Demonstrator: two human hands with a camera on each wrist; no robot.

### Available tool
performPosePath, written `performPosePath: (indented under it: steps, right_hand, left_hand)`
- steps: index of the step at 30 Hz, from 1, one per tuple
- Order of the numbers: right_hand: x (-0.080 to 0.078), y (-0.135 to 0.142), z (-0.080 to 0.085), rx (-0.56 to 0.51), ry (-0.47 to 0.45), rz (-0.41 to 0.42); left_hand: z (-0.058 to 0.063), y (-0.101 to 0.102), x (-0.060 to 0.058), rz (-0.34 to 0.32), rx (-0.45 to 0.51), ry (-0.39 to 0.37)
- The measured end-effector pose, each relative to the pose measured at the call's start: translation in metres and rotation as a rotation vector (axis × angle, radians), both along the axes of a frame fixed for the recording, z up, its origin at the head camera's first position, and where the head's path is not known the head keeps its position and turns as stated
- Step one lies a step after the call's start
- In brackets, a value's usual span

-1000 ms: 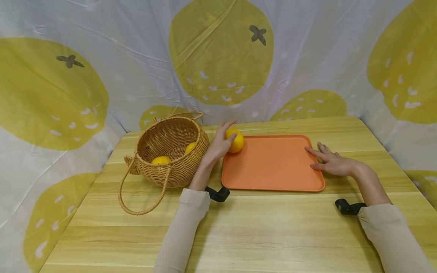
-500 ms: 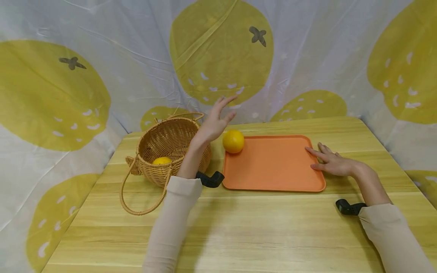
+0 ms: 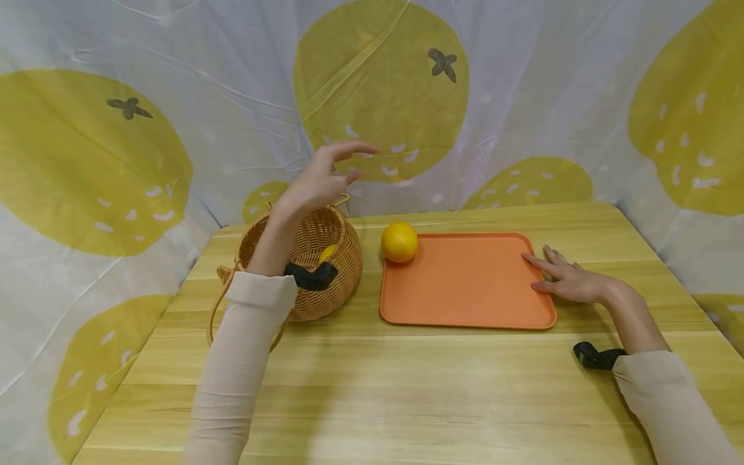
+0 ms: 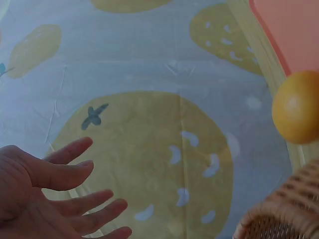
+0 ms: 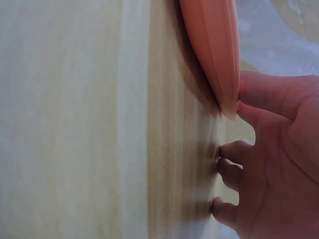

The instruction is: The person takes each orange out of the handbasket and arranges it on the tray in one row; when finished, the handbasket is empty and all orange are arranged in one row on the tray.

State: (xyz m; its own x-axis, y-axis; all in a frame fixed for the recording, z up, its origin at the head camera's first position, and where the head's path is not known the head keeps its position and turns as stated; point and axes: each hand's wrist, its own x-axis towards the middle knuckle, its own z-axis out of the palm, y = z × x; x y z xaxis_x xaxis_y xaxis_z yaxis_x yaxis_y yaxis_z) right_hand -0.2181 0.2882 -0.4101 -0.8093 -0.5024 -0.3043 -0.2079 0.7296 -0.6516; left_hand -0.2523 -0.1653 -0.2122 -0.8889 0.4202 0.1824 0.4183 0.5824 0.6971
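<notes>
Above the back of the wicker basket (image 3: 343,290), my left hand (image 3: 325,174) hovers with its fingers spread and holds nothing. In the left wrist view, that left hand (image 4: 65,194) shows an empty palm. An orange (image 3: 399,243) rests on the back left corner of the orange tray (image 3: 467,281). Part of another orange (image 3: 327,252) shows inside the basket, much of whose opening my left forearm hides. My right hand (image 3: 572,282) rests at the tray's right edge; in the right wrist view, its thumb and a finger touch the rim while other fingertips meet the table.
The wooden table (image 3: 442,394) carries everything. A basket handle (image 3: 212,316) hangs out to the left, partly behind my sleeve. Behind and beside the table hangs a cloth (image 3: 523,97) printed with yellow fruit. Each wrist wears a black device.
My left hand has let go of the orange at the tray's back left corner and has risen leftward over the basket. My right hand stays at the tray's right edge.
</notes>
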Motion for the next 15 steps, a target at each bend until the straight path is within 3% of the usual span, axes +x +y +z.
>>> performPosePath:
  steps: [7,15]
  right_hand:
    - [0.001,0.001,0.001,-0.005,-0.005,-0.003]
    - [0.001,0.004,-0.001,-0.027,0.0,0.0]
  left_hand:
    - [-0.005,-0.047,-0.013,0.073,0.015,-0.128]
    - [-0.022,-0.086,-0.023,0.098,-0.034,-0.152]
